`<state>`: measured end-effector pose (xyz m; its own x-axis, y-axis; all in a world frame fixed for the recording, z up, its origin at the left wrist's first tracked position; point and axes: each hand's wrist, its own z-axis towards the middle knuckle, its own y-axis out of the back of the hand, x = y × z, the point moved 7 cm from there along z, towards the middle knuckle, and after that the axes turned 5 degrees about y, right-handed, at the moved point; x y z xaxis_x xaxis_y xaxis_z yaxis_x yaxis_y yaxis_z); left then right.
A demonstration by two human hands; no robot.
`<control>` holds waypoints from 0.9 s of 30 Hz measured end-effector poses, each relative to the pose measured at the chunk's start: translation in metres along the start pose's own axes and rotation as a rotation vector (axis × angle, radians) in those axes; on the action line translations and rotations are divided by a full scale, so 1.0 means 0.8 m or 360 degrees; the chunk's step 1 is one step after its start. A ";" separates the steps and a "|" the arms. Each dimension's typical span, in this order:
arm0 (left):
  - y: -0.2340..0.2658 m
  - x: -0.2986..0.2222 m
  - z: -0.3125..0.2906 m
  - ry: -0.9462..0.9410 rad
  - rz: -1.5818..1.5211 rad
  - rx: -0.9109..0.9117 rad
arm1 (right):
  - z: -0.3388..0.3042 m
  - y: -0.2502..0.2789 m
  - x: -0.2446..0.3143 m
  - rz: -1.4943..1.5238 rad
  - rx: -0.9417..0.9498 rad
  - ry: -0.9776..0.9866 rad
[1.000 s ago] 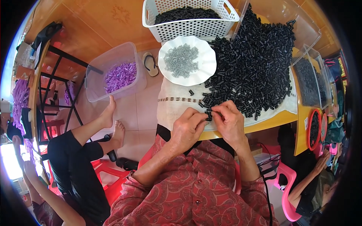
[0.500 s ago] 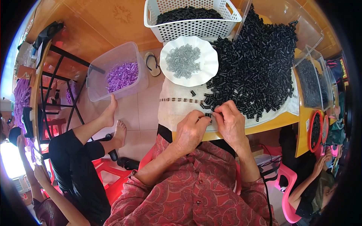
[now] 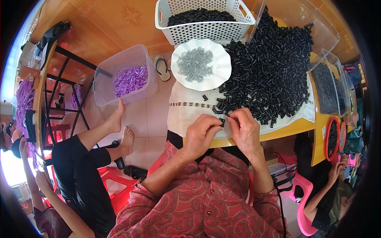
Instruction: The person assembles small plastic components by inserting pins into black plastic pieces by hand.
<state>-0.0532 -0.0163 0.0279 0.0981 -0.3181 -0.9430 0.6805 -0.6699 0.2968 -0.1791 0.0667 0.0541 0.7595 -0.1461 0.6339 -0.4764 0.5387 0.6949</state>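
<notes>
At the near edge of a cloth-covered table, my left hand (image 3: 201,135) pinches a small black plastic piece (image 3: 222,122) between thumb and forefinger. Close on its right, my right hand (image 3: 245,133) is closed in a pinch, its fingertips a little apart from that piece. Whatever those fingertips hold is too small to make out. Just beyond both hands spreads a large heap of small black tube-like pieces (image 3: 274,67). A scalloped white plate (image 3: 221,67) with small clear pieces (image 3: 195,64) stands left of the heap.
A white perforated basket (image 3: 206,33) of black pieces stands at the back. Clear boxes (image 3: 327,89) and a red round tray (image 3: 326,139) are at the right. On the floor at left sits a clear tub (image 3: 104,85) with purple pieces. Other people sit on both sides.
The black piece in my left fingers has tilted from lying sideways to more upright. My right fingertips have shifted slightly up and away from it. The whole view has moved a little.
</notes>
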 end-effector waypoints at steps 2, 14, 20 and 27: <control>-0.001 0.022 -0.001 0.0369 -0.0447 0.0092 | -0.001 0.001 0.000 0.0029 -0.0020 0.0008; -0.012 0.039 -0.003 0.0782 -0.1749 0.0276 | 0.002 0.003 0.011 0.0442 -0.0114 -0.0053; -0.006 0.043 -0.002 0.0722 -0.1668 0.0256 | 0.000 -0.004 0.022 0.0518 0.0015 -0.0097; 0.004 0.038 0.005 0.0605 -0.1371 0.0224 | 0.001 -0.011 0.032 0.0529 0.0014 -0.0040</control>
<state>-0.0511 -0.0306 0.0004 -0.1498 0.5459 -0.8243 0.5377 -0.6547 -0.5313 -0.1557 0.0571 0.0644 0.5508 0.0163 0.8345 -0.7003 0.5531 0.4514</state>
